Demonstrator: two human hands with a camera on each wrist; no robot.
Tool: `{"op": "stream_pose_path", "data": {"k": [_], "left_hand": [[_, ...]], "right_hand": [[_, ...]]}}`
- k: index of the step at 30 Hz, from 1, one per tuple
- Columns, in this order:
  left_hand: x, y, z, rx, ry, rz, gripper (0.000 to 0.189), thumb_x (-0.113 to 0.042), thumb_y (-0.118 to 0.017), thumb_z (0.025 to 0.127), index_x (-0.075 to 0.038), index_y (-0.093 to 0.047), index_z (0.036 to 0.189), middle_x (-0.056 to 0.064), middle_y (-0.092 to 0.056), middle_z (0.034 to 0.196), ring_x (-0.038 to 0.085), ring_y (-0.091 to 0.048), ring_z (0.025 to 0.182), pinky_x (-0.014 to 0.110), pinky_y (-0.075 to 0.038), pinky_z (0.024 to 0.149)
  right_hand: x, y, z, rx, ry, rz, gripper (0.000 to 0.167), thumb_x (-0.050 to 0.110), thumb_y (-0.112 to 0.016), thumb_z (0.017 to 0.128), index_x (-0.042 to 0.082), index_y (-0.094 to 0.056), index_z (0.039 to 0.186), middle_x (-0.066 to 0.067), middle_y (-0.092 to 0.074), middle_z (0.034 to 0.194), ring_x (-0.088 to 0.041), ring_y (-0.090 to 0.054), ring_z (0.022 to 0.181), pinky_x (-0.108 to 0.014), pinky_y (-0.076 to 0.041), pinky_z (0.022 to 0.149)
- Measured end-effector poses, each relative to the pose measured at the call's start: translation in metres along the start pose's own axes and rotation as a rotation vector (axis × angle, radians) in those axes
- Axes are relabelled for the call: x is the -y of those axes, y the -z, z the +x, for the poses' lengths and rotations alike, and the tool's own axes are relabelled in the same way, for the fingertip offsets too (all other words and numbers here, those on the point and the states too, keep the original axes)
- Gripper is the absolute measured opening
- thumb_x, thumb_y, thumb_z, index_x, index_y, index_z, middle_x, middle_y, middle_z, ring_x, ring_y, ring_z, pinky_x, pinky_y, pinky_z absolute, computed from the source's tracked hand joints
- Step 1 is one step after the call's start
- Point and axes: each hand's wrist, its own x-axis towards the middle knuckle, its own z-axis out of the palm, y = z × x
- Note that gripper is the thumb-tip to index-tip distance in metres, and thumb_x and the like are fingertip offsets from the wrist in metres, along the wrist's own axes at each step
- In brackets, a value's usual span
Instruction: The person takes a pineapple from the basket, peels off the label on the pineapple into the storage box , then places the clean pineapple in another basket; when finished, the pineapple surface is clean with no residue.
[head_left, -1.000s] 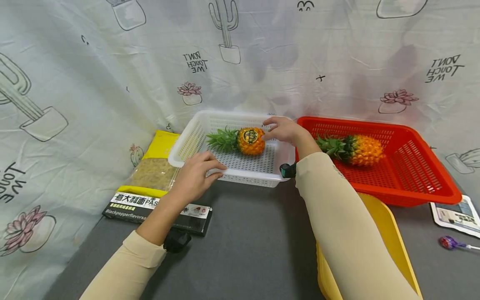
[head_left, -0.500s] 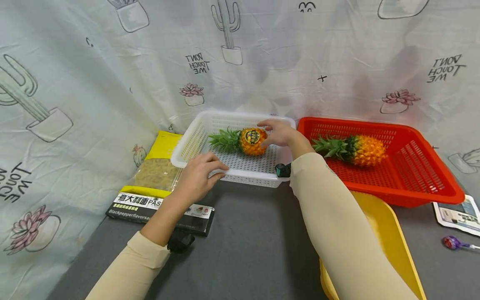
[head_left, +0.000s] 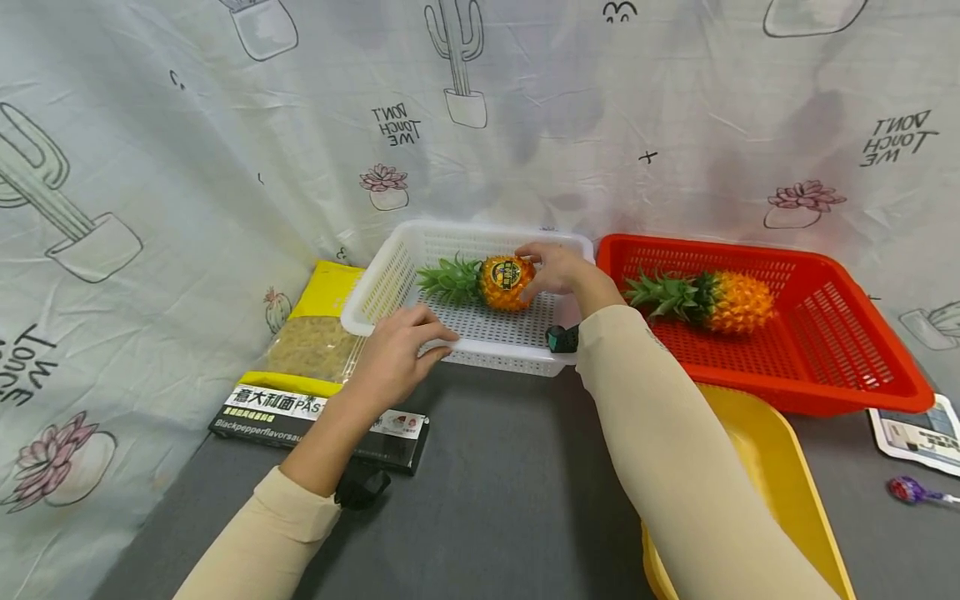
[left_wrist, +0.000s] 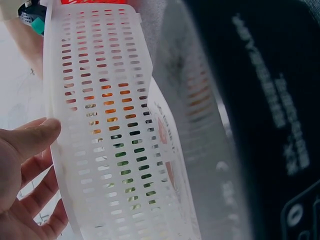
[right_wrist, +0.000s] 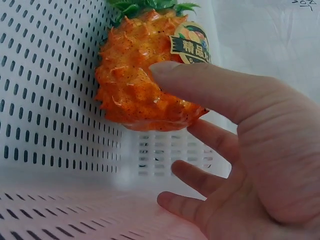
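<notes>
A small orange pineapple (head_left: 504, 287) with green leaves and a round black-and-gold sticker lies in a white perforated basket (right_wrist: 55, 95). My right hand (head_left: 558, 273) reaches into the basket and holds the pineapple's base end. In the right wrist view, thumb and index finger straddle the fruit while the other fingers are spread. My left hand (head_left: 393, 350) grips the basket's near rim, thumb outside and fingers over the inner side. A second pineapple (head_left: 735, 302) lies in the red basket (head_left: 847, 333) to the right.
Left of the white basket lie a yellow bag of pasta (head_left: 318, 333) and a black pasta box (head_left: 397, 446). A yellow tray (head_left: 780, 475) sits under my right forearm. A lollipop (head_left: 907, 490) and a white packet (head_left: 922, 433) lie at far right.
My right hand has moved slightly left and closed in on the pineapple's base end. The left hand stays at the basket rim, and the pineapple has not visibly moved in the basket.
</notes>
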Motion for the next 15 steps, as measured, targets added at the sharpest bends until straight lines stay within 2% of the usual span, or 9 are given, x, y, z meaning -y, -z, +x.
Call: {"op": "stream_pose_path", "data": {"k": [6, 15], "left_hand": [[0.0013, 0.0033, -0.0033, -0.009, 0.014, -0.003, 0.017, -0.012, -0.083, 0.088, -0.015, -0.082, 0.104, 0.003, -0.067, 0.098, 0.027, -0.060, 0.089, 0.045, -0.048, 0.078], [-0.0021, -0.0004, -0.0017, 0.014, 0.048, -0.030, 0.018, -0.012, -0.082, 0.088, -0.016, -0.082, 0.106, 0.002, -0.066, 0.099, 0.026, -0.062, 0.094, 0.048, -0.049, 0.084]], "right_hand": [[0.0037, -0.0047, 0.0042, -0.003, 0.024, -0.003, 0.085, 0.011, -0.081, 0.085, 0.020, -0.040, 0.158, -0.016, -0.038, 0.162, -0.036, -0.039, 0.145, -0.055, -0.037, 0.120], [-0.0019, -0.0066, 0.0074, -0.036, -0.016, -0.004, 0.085, 0.012, -0.081, 0.086, 0.021, -0.038, 0.159, -0.017, -0.039, 0.161, -0.038, -0.040, 0.143, -0.056, -0.037, 0.120]]}}
